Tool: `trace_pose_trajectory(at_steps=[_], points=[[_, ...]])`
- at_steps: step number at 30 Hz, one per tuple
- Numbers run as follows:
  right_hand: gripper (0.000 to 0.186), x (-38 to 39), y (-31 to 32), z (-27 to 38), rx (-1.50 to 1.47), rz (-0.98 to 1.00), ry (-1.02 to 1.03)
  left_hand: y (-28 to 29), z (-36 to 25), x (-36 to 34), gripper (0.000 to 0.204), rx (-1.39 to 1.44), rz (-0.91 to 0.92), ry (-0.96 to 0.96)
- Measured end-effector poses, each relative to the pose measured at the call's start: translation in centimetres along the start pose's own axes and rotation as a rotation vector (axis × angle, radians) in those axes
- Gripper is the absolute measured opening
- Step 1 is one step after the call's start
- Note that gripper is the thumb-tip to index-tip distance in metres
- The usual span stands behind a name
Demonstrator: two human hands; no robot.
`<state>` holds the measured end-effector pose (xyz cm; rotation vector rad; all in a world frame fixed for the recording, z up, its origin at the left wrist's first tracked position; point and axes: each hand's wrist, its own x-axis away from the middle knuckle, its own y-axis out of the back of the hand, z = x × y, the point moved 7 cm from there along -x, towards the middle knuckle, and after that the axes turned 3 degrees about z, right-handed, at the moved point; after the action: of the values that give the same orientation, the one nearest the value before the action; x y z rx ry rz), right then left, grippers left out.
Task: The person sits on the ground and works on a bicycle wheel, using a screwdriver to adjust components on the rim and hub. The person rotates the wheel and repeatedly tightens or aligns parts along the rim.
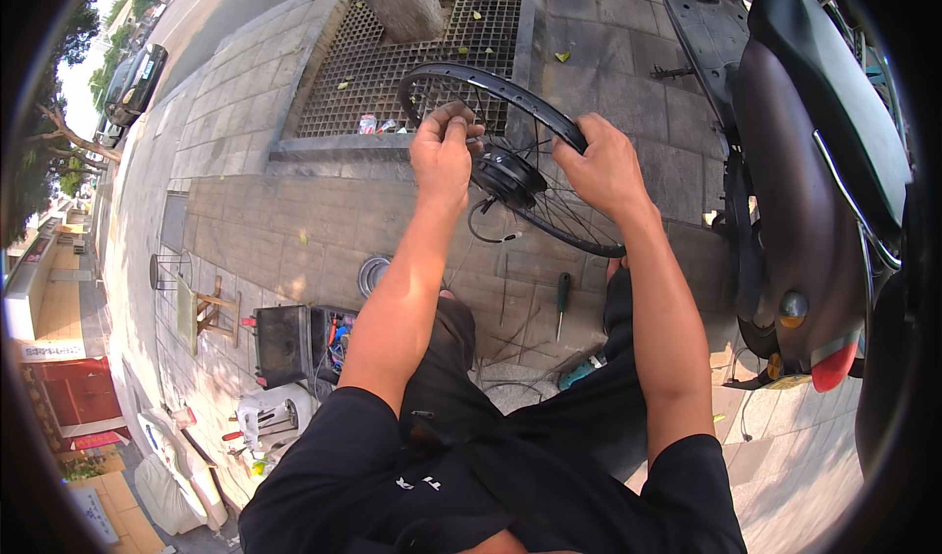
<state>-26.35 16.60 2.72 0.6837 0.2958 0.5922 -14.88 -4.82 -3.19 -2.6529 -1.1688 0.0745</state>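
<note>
A black spoked wheel rim [530, 105] is held up tilted in front of me, with a thick black hub motor [508, 177] at its centre. A short dark cable [474, 224] with a pale connector end hangs from the hub. My right hand [602, 167] is closed around the rim's right side, thumb on its near face. At the wheel's left side, my left hand [444, 155] is raised with its fingers pinched together by the spokes. Whatever lies between those fingertips is too small or hidden to make out.
A screwdriver [562, 304] and a teal tool [581, 370] lie on the paving near my legs. To the left are a metal bowl [373, 275], an open toolbox [282, 344] and a wooden stool [214, 311]. A scooter [800, 161] stands right; a tree grate [329, 88] lies ahead.
</note>
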Motion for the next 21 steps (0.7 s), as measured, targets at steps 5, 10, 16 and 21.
trace_pose_trajectory(at_steps=[5, 10, 16, 21], points=[[0.030, 0.2, -0.2, -0.2, -0.007, -0.025, 0.020, -1.5, -0.3, 0.9, 0.019, 0.038, 0.103, 0.016], [0.027, 0.7, -0.2, 0.0, -0.017, -0.022, 0.022, -3.6, -0.4, 2.1, 0.024, 0.258, 0.241, 0.162], [0.025, 1.5, -0.1, 0.0, -0.024, -0.049, 0.027, -4.7, -0.4, 2.8, 0.029, 0.350, 0.330, 0.309], [0.023, 2.2, -0.1, 0.1, -0.037, -0.053, 0.031, -5.0, -0.4, 3.1, 0.032, 0.333, 0.345, 0.324]])
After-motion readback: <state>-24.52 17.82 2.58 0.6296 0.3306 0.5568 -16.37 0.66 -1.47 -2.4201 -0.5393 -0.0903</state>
